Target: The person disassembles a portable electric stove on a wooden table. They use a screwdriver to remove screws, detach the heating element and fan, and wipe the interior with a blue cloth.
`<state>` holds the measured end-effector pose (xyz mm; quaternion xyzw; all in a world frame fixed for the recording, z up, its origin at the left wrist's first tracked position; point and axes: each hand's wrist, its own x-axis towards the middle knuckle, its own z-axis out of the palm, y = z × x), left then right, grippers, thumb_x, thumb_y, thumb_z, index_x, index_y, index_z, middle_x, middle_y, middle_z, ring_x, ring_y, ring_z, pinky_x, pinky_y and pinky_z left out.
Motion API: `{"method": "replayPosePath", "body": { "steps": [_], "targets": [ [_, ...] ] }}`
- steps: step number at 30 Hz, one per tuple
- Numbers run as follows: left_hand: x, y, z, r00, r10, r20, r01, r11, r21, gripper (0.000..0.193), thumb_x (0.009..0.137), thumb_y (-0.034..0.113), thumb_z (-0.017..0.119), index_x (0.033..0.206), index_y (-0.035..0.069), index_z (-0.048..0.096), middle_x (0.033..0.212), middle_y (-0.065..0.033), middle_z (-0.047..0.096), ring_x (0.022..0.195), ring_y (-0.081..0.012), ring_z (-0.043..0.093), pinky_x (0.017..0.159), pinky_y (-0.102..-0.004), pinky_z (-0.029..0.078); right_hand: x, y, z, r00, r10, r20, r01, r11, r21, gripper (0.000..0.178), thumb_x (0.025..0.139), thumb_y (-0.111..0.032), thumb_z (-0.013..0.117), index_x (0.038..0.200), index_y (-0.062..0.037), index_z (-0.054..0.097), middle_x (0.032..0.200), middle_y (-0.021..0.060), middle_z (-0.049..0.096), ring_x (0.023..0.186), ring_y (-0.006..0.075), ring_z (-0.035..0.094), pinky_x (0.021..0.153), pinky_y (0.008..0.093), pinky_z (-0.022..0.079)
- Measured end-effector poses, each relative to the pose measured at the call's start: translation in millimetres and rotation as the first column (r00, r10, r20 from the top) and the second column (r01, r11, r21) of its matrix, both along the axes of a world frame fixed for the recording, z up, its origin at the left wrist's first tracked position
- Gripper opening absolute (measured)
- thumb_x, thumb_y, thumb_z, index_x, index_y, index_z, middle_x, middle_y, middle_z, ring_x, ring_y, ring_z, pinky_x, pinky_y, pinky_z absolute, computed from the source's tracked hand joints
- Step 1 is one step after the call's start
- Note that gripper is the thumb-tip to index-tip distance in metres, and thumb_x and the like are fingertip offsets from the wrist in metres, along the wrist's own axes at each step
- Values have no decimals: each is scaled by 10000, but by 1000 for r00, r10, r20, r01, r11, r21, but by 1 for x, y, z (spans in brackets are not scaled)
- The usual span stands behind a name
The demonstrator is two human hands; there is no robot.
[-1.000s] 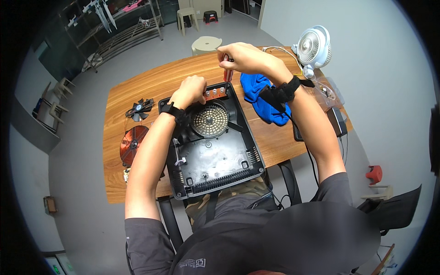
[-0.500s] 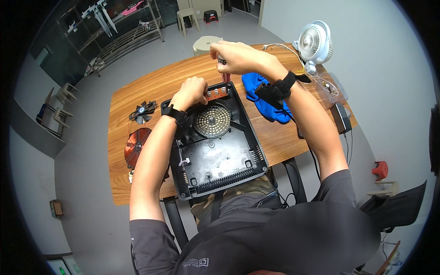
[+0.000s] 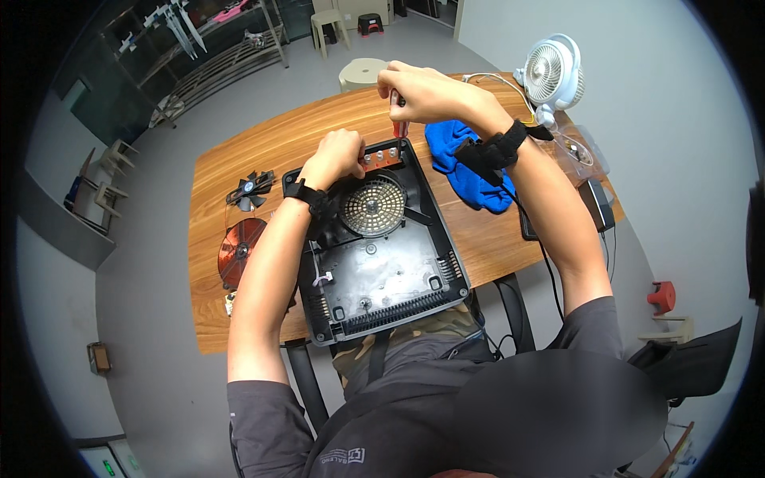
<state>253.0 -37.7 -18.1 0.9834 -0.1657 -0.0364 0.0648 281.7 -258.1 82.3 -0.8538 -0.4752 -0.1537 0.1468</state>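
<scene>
The big black case (image 3: 398,267) lies open on the wooden table (image 3: 498,251), and its near side reaches the table's near edge. Inside, a small white plug (image 3: 323,279) sits close to the case's left edge. To the left of the case, a round copper-red disc (image 3: 239,251) lies near the table's left edge, partly behind the left arm.

Farther in, the case has a round grid (image 3: 373,205) with many little holes. Past that, an orange strip (image 3: 384,159) with shiny round bits runs along the case's far edge. The left hand (image 3: 338,153) has its fingers bent at the left end of the strip; I cannot tell if it pinches the strip or just presses on it. The right hand (image 3: 416,92) is wrapped around a red screwdriver (image 3: 401,127). The screwdriver points down at the case's far right corner, by the strip's right end.

A little black fan (image 3: 250,190) lies near the table's left edge. A crumpled blue cloth (image 3: 470,179) is right of the case, and a black box (image 3: 596,205) sits by the table's near right corner. A white fan (image 3: 550,73) stands at the far right corner. Behind the table's far edge is a cream stool (image 3: 362,73).
</scene>
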Motion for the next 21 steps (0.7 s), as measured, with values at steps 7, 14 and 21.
{"method": "replayPosePath", "body": {
  "steps": [7,14,21],
  "targets": [
    [-5,-1,5,999,42,-22,-41,999,3,364,598,182,932,902,76,761,861,-134,757,857,-320,731,778,-411,570,-12,6,15,965,-209,-161,183,970,-162,214,855,-180,670,990,-22,617,975,173,646,907,369,664,808,439,542],
    [-6,-7,9,996,59,-61,-60,998,-19,372,596,171,937,907,70,759,932,-164,756,948,-351,721,849,-439,571,0,2,-1,996,-70,-61,68,997,-35,233,851,-183,667,1004,-28,584,981,166,628,901,367,656,787,453,529],
    [-7,0,6,997,57,-55,-58,998,-16,383,600,180,936,926,74,766,918,-160,756,927,-338,725,840,-423,569,-10,13,10,968,-189,-164,175,980,-97,214,876,-229,633,933,-23,638,962,189,699,906,384,685,784,451,541]
  ]
}}
